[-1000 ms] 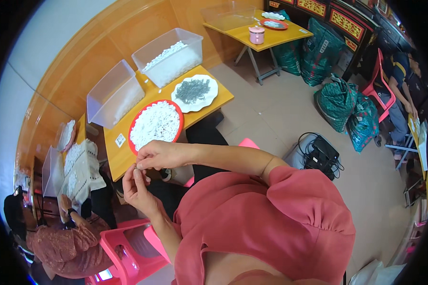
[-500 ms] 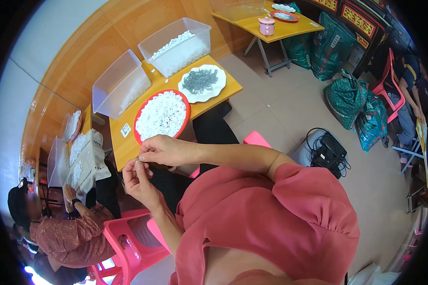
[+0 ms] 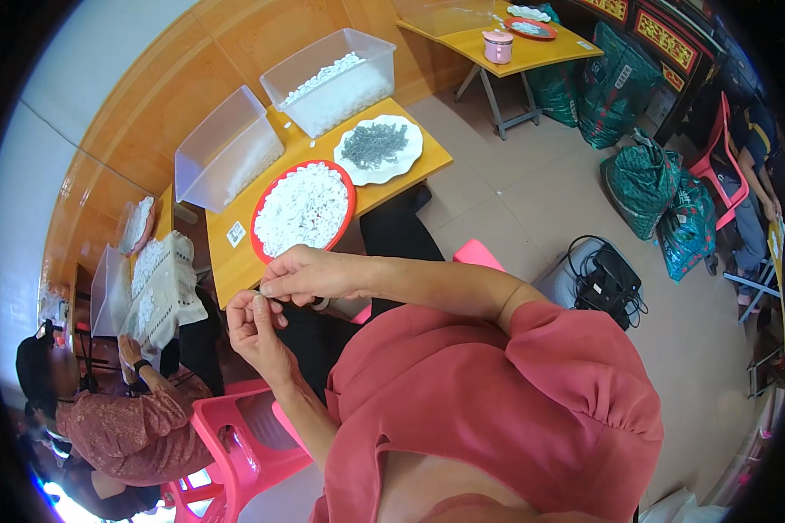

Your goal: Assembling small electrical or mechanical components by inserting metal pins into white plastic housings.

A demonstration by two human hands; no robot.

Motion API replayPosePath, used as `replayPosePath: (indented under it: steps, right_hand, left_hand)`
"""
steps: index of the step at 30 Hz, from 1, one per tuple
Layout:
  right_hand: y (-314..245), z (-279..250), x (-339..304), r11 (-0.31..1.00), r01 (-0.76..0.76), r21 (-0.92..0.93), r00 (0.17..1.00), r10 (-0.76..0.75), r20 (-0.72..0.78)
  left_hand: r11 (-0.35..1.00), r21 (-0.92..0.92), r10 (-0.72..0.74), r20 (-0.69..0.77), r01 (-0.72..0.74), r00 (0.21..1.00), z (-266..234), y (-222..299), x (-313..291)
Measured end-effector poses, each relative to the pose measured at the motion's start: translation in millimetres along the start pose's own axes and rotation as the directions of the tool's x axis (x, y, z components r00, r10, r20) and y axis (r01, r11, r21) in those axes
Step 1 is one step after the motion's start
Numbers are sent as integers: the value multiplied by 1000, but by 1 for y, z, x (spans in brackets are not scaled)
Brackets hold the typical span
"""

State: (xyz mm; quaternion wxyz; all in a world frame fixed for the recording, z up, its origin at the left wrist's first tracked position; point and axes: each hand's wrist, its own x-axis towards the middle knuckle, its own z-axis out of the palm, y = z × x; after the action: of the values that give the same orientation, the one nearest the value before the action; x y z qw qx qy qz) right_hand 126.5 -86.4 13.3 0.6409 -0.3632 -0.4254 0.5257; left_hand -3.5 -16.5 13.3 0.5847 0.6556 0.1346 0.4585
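Note:
My left hand [image 3: 263, 338] and my right hand [image 3: 303, 274] meet fingertip to fingertip just off the near edge of the yellow table [image 3: 235, 277]. Both are closed in a pinch; whatever sits between the fingertips is too small to make out. Right beyond them, a red-rimmed round tray [image 3: 350, 207] is heaped with small white pieces [image 3: 298, 209]. A white scalloped plate [image 3: 408, 158] beside it, farther right, bears a pile of thin dark grey pieces [image 3: 373, 146] that look like nails or pins.
Two clear plastic bins [image 3: 222, 144] [image 3: 358, 91] with white pieces stand at the table's back. A co-worker [image 3: 135, 427] sits at left by a pink chair [image 3: 235, 453]. Green sacks [image 3: 641, 183] lie on the floor at right, near a black bag [image 3: 606, 283]. A pink cup [image 3: 498, 47] stands on another table.
The whole view has shifted slightly, so the table and trays sit a little higher and farther right. My hands stay pinched together in the same place by the table edge.

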Motion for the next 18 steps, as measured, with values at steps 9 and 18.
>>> replayPosePath:
  steps: [9,18]
  right_hand:
    - [-16,17,-11,962,23,-274,987,-66,-147]
    - [-9,24,-11,558,337,-759,778,-619,-110]
  left_hand:
    - [1000,-26,-7,-13,6,1000,6,4,-4]
    - [942,-295,-156,49,163,987,5,0,-2]
